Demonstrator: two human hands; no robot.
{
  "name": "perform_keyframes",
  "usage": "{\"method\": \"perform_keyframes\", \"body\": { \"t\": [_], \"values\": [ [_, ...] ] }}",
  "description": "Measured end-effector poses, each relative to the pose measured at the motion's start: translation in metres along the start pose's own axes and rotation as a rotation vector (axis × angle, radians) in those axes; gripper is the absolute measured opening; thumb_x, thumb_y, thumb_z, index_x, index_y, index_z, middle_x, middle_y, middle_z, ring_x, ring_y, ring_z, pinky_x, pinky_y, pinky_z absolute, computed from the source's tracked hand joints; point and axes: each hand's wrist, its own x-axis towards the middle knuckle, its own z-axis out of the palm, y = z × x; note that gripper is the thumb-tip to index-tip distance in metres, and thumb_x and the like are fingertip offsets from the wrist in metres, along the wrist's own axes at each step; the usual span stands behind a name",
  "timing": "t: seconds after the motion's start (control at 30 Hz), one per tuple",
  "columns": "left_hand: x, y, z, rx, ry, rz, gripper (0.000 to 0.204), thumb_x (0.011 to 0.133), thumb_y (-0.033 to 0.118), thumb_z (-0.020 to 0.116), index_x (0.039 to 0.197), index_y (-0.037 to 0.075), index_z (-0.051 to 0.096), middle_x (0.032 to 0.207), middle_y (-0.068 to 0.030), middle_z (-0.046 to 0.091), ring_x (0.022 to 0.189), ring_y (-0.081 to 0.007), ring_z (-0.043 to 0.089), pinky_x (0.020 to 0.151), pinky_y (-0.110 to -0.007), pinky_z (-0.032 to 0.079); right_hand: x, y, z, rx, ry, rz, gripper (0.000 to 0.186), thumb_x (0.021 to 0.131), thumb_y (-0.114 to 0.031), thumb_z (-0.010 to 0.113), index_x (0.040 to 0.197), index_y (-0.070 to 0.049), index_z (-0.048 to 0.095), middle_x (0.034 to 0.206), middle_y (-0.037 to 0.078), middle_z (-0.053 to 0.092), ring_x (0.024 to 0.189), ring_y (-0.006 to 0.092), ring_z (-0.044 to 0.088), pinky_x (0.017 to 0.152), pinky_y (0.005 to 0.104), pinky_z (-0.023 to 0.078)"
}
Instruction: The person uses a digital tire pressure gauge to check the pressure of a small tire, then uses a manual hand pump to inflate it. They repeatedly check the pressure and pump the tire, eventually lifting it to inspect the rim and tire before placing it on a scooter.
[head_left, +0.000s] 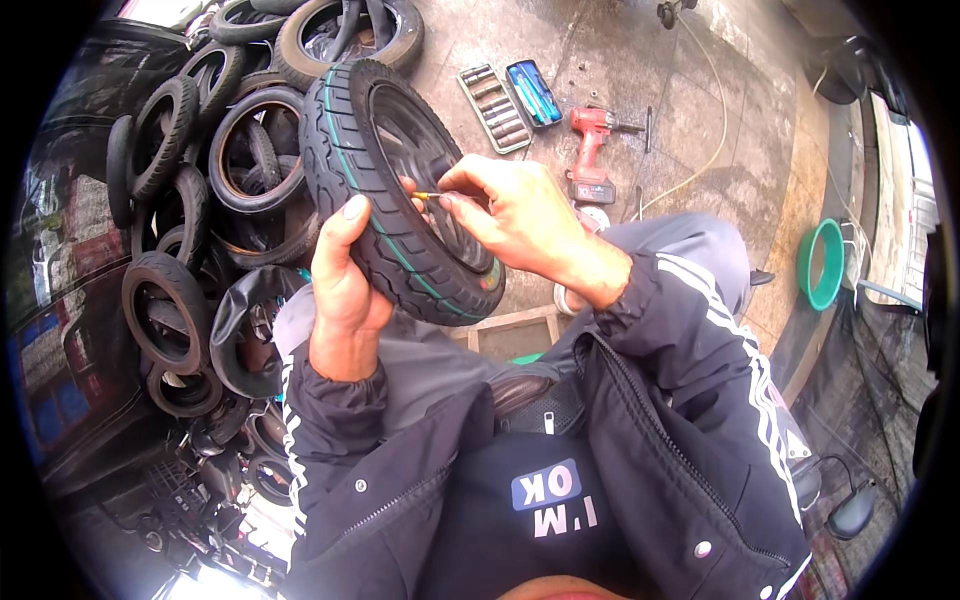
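Between the hands: a small black wheel with tyre [400,190] stood upright over the person's lap, a thin green stripe running round its tread.
Left hand [345,285]: gripped the tyre's near edge, thumb pressed up onto the tread, fingers hidden behind the rubber.
Right hand [515,215]: closed in a pinch on a small brass valve stem [427,196] at the wheel's rim, thumb and forefinger touching it.
Beyond the right hand: a red cordless drill [592,150] lay on the concrete floor [690,110], with an open socket set [495,108] and a blue tool case [533,93] just beside each other.
Left of the left hand: a pile of old tyres [200,200].
Far right of the right hand: a green basin [820,262].
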Motion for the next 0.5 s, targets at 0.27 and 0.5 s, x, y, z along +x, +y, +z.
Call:
{"method": "perform_keyframes", "body": {
  "t": [0.27, 0.5],
  "values": [
    [-0.001, -0.001, 0.002, -0.022, -0.003, -0.012, 0.058, 0.101, 0.037, 0.056, 0.137, -0.009, 0.057, 0.129, -0.0225, 0.068, 0.111, -0.0313, 0.071, 0.101, -0.044, 0.057, 0.004, 0.013, 0.013, -0.203, 0.308, -0.571, 0.015, 0.083, -0.01, 0.074, 0.097, -0.007, 0.069, 0.081, 0.008, 0.061, 0.075, 0.0294, 0.066, 0.065, 0.0403, 0.055],
    [-0.002, 0.0, 0.002, 0.06, 0.01, 0.02, 0.06, 0.099, 0.038, 0.056, 0.136, -0.009, 0.058, 0.128, -0.0215, 0.069, 0.11, -0.0304, 0.071, 0.102, -0.044, 0.056, 0.003, 0.019, 0.023, -0.087, 0.229, -0.363, 0.021, 0.089, -0.01, 0.078, 0.107, -0.002, 0.07, 0.081, 0.007, 0.069, 0.075, 0.0233, 0.07, 0.064, 0.0345, 0.054]
  ]
}}
